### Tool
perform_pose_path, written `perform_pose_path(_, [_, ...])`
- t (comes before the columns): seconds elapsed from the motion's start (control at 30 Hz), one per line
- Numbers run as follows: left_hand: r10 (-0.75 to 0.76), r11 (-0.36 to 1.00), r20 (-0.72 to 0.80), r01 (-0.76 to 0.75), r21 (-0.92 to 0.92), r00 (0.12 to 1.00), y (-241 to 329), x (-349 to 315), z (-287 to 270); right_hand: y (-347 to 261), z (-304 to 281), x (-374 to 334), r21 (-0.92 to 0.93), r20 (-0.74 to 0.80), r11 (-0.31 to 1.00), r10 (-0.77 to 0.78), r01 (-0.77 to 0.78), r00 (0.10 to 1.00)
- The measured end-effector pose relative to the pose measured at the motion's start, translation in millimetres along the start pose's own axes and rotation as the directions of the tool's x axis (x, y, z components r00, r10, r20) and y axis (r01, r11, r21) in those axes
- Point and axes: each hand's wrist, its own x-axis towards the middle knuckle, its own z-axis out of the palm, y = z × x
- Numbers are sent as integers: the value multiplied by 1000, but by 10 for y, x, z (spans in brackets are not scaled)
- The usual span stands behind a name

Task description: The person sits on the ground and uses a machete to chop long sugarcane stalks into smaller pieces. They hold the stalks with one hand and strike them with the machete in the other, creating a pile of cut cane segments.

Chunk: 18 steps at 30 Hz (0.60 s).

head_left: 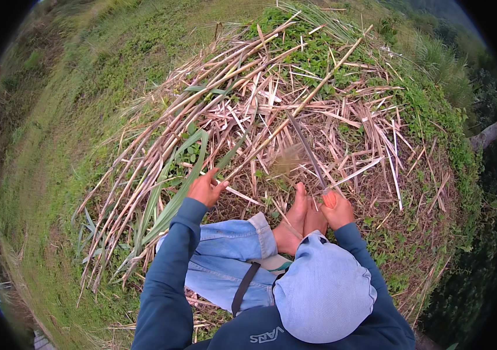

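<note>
My left hand (206,188) is closed at the near end of a long tan reed stalk (312,93), thumb and fingers around its tip. The stalk slants up and away to the far right. In my right hand (337,211) is the orange handle of a machete (307,146), its long dark blade pointing away and leftward. The blade's tip lies against or just in front of the stalk; I cannot tell if they touch. Green leaves (193,166) run beside and under my left hand. A blurred brownish tuft (288,160) shows between the stalk and the blade.
A bundle of long stalks (161,137) lies on the left. Cut dry strips (371,116) litter the ground ahead. My bare feet (295,224) are close to the machete handle. Grass (62,175) covers the left slope, and a dark wooded edge (481,233) borders the right.
</note>
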Motion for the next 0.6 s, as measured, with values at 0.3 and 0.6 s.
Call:
perform_pose_path(0.3, [-64, 978, -162, 94, 184, 985, -1272, -463, 450, -163, 86, -114, -31, 88, 999, -10, 13, 996])
perform_pose_path(0.6, [85, 995, -200, -73, 66, 976, -683, -495, -100, -410, -44, -31, -336, 260, 891, -224, 305, 939])
